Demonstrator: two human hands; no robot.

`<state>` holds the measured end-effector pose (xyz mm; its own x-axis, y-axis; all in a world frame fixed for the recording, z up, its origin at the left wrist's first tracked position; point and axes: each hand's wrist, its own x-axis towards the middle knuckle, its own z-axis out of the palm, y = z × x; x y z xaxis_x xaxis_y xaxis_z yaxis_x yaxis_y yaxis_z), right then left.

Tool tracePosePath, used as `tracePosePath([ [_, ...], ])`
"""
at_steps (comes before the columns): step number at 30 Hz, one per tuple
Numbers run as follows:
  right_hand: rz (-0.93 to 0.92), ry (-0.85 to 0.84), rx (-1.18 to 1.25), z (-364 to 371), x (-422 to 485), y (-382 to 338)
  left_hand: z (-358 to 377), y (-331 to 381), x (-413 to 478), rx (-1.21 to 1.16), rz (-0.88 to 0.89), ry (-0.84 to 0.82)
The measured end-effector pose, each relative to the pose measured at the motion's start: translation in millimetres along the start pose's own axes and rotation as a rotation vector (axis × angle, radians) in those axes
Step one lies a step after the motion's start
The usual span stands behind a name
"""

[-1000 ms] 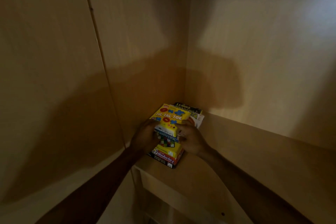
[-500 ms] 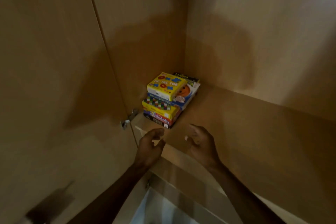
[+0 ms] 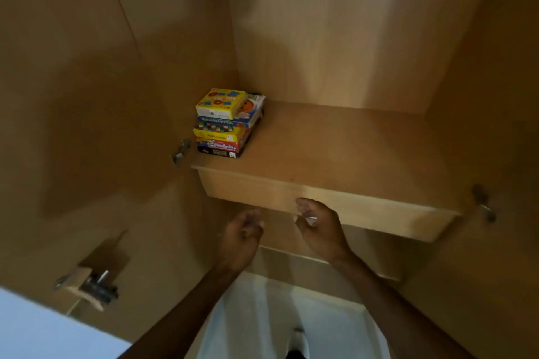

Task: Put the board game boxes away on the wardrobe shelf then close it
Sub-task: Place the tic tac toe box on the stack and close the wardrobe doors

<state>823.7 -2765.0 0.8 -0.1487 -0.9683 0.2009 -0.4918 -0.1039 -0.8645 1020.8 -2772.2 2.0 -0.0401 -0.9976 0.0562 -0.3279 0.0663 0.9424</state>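
Observation:
A stack of several board game boxes (image 3: 226,124) stands in the back left corner of the wardrobe shelf (image 3: 344,151), a yellow tic-tac-toe box on top. My left hand (image 3: 240,237) and my right hand (image 3: 319,229) hover side by side in front of and below the shelf's front edge, well clear of the boxes. Both hands hold nothing, with fingers loosely curled and apart. The left wardrobe door (image 3: 73,125) stands open at the left.
A metal hinge (image 3: 180,151) sits at the shelf's left end and another hinge (image 3: 484,204) at its right end. A latch fitting (image 3: 90,285) is on the left door's inner face. Pale floor (image 3: 280,318) shows below between my arms.
My hands let go of the stack and drew back from the boxes to below the shelf's front edge. The view pulled back and down.

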Motion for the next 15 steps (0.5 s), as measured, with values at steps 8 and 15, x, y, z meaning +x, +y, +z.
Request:
tracePosePath([
  [8,0.132,0.148,-0.074,-91,-169,6,61,41,-135,-0.044,0.113,-0.16],
  [15,0.168,0.275,-0.153,-200,-289,21,153,74,-216,-0.058,0.165,-0.348],
])
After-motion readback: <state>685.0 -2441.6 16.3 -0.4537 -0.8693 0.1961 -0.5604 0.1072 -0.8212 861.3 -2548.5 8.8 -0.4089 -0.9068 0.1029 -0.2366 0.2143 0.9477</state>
